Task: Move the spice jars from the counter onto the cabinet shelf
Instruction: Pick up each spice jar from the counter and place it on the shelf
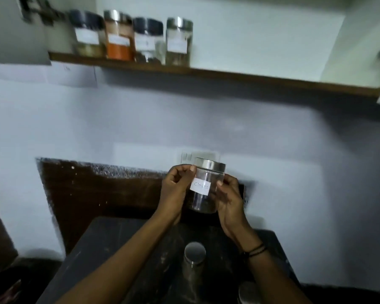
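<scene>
Wall: pale blue-white paint fills most of our view, with a dark brown patch low down behind the counter and a white switch plate just behind the jar we hold.
Counter: dark slab at the bottom of the frame, running away from us to the wall.
Shelf: brown wooden board high on the wall, sloping down to the right in our wide-angle view.
Left hand: our left hand is raised in front of the wall, forearm coming up from lower left, fingers curled and the thumb tip pressed on the jar's upper left side near the lid.
Right hand: our right hand comes up from lower right, black bands on the wrist, palm turned inward, fingers wrapped on the jar's right side.
Held jar: clear jar with a steel lid, clasped between both hands above the counter's far end and well below the shelf; it stands nearly upright, long axis vertical with a slight tilt, lid up, white handwritten label facing us, dark contents in the bottom.
Shelf jars: four jars stand upright in a close row at the shelf's left end; one holds orange powder.
Counter jar: steel-lidded jar stands upright between our forearms.
Second lid: edge of another jar shows at lower right; blurred.
</scene>
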### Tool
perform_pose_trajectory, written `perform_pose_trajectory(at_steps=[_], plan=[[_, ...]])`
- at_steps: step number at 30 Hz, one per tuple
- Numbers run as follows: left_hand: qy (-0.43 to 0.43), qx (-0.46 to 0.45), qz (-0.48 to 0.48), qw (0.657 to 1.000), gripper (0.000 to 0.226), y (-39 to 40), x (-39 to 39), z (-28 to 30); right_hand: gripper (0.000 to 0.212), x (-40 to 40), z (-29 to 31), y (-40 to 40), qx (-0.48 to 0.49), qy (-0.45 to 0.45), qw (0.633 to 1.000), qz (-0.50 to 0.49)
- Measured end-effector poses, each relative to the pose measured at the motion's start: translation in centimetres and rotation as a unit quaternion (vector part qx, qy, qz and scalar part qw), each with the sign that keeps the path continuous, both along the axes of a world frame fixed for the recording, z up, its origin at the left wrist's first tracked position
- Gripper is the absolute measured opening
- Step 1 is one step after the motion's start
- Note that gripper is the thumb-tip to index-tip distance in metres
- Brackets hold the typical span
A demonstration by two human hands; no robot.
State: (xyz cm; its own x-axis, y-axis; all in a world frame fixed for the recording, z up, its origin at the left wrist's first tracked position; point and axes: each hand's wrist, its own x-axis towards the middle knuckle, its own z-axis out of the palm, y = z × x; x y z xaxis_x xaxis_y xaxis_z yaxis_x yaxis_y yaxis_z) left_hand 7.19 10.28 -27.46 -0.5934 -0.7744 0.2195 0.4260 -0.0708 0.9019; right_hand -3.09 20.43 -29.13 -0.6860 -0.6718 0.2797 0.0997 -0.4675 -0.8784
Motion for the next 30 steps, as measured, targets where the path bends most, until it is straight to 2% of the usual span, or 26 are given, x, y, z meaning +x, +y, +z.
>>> perform_pose_trajectory(at_steps=[2,6,10,13,16,21,25,30], plan=[[0.024,-0.013,0.004,1.0,0.01,-0.7,-0.5,2.6,0.021,-0.1,2.4,-0.8,-0.044,0.01,0.999,-0.019],[0.055,-0.042,0.019,0.997,0.015,-1.7,-0.8,6.9,0.018,0.2,6.2,-1.7,-0.092,0.063,0.992,-0.056],[0.07,-0.067,0.043,0.994,0.015,-2.1,-1.1,10.1,0.028,0.9,9.5,-2.6,-0.093,0.133,0.976,-0.144],[0.082,-0.079,0.05,0.992,0.016,-2.2,-1.6,12.6,0.024,0.5,11.9,-3.1,-0.072,0.161,0.967,-0.183],[0.11,-0.111,0.08,0.984,0.014,-2.6,-2.1,15.9,0.036,-0.1,15.5,-3.4,-0.06,0.24,0.942,-0.225],[0.144,-0.188,0.133,0.963,0.018,-3.1,-3.2,21.2,0.039,-1.2,21.2,-4.3,-0.071,0.295,0.923,-0.238],[0.134,-0.259,0.191,0.937,0.026,-4.1,-4.6,25.2,0.037,-3.0,25.2,-5.7,-0.066,0.329,0.9,-0.278],[0.071,-0.303,0.232,0.921,0.029,-6.3,-7.4,28.8,0.035,-5.8,29.2,-9.1,0.014,0.352,0.889,-0.292]])
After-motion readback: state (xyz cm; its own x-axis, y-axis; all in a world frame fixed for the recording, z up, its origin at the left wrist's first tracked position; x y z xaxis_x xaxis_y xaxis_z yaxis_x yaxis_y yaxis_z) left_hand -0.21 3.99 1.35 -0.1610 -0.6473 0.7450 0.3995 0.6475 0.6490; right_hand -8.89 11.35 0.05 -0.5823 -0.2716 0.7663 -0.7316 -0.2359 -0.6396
